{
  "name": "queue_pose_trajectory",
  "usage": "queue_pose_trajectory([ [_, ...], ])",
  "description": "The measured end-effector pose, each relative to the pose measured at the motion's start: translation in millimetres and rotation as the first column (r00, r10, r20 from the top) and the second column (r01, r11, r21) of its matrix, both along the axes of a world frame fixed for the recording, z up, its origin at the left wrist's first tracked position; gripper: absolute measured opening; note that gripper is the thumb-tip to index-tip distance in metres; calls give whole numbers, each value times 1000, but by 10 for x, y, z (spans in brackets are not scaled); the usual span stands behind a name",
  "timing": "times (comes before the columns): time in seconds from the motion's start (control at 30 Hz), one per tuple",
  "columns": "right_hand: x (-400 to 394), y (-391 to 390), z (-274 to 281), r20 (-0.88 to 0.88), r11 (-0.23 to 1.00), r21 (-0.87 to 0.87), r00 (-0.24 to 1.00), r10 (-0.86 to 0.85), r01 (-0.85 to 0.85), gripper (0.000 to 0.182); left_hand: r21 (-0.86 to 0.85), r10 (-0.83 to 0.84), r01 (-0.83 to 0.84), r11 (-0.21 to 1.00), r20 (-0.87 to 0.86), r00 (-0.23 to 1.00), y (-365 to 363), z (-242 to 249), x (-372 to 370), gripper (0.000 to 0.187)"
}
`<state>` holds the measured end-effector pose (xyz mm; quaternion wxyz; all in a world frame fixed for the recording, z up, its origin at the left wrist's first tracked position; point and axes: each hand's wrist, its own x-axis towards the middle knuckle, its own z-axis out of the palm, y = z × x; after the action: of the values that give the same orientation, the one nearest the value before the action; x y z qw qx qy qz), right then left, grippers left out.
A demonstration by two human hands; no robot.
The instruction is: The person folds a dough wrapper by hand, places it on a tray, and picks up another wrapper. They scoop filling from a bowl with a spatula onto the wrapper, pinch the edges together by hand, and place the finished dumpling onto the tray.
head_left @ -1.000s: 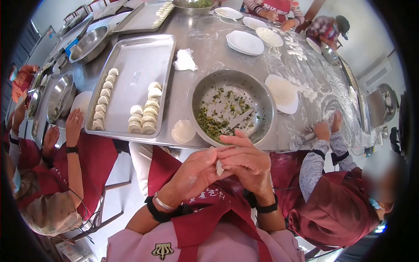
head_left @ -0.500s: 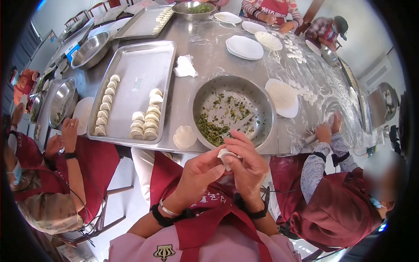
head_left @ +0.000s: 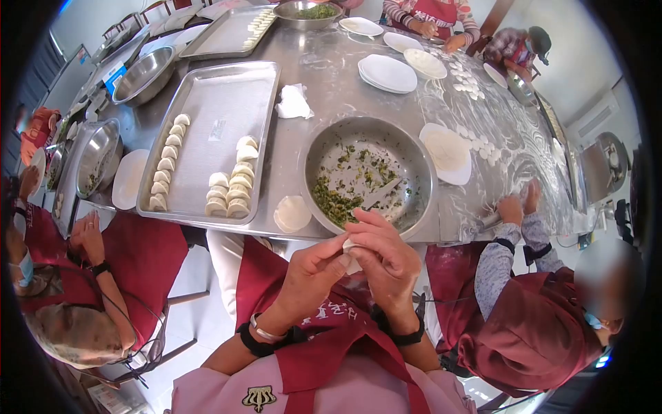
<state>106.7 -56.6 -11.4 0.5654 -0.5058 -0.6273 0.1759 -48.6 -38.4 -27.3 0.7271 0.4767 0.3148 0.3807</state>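
Between the fingers of both my hands is a small white dumpling [head_left: 353, 254], mostly covered by them. My left hand [head_left: 314, 270] pinches its left edge with thumb and forefinger. My right hand [head_left: 387, 265] closes over it from the other side, thumb pressing on the dough. Just beyond my hands stands a steel bowl [head_left: 429, 207] with green chopped filling [head_left: 334, 200] and a spoon-like utensil [head_left: 381, 195] in it. One round dough wrapper [head_left: 292, 214] lies flat at the table edge, left of the bowl.
A metal tray [head_left: 217, 93] at left holds rows of folded dumplings [head_left: 238, 193]. A crumpled white cloth [head_left: 294, 101] and stacked plates [head_left: 387, 73] lie farther back. To the right, a plate of wrappers [head_left: 447, 153] borders the floured tabletop [head_left: 524, 145], where a co-worker's hands [head_left: 520, 200] grip a rolling pin.
My hands have drawn closer together around the dumpling, which is now more hidden. The co-worker at left has lowered their hands from the table edge.
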Motion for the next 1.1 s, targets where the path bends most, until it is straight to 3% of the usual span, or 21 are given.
queue_pose_trajectory([
  [0.17, 16, -7, -5, 108, 998, 57, 994, 23, -30, 14, 148, -34, 47, 988, -86, 996, 31, 106, -25, 33],
  [0.27, 3, 2, -5, 106, 998, 56, 994, 9, -15, 15, 15, -62, 62, 998, -33, 998, 52, 109, -22, 34],
  [0.47, 2, -5, -25, 80, 998, 48, 996, 46, -50, 18, 130, -79, 94, 987, -114, 990, 49, 58, -24, 20],
  [0.63, 9, -2, -64, 128, 997, 53, 990, 55, -62, 20, 52, -75, 79, 996, -72, 995, 38, 70, -20, 15],
  [0.73, -44, -33, 14, -62, 997, -61, 997, 50, -53, 19, 8, -66, 67, 998, -64, 996, 41, 152, -4, 16],
  [0.83, -7, -48, 75, -35, 991, -106, 996, 80, -83, 19, 68, -65, 70, 995, -70, 995, 22, 153, -1, 19],
  [0.93, 74, -35, -143, -27, 983, 28, 983, 182, -181, 25, 123, -101, 116, 986, -124, 987, 32, 38, -43, 22],
  [1.03, 43, -24, -113, -13, 981, 19, 981, 191, -191, 26, 93, -73, 82, 992, -91, 993, 21, 30, -43, 26],
  [1.1, -130, -31, 42, -205, 996, -28, 976, 74, -81, 23, 80, -22, 24, 996, -23, 999, 17, 66, -8, 28],
])
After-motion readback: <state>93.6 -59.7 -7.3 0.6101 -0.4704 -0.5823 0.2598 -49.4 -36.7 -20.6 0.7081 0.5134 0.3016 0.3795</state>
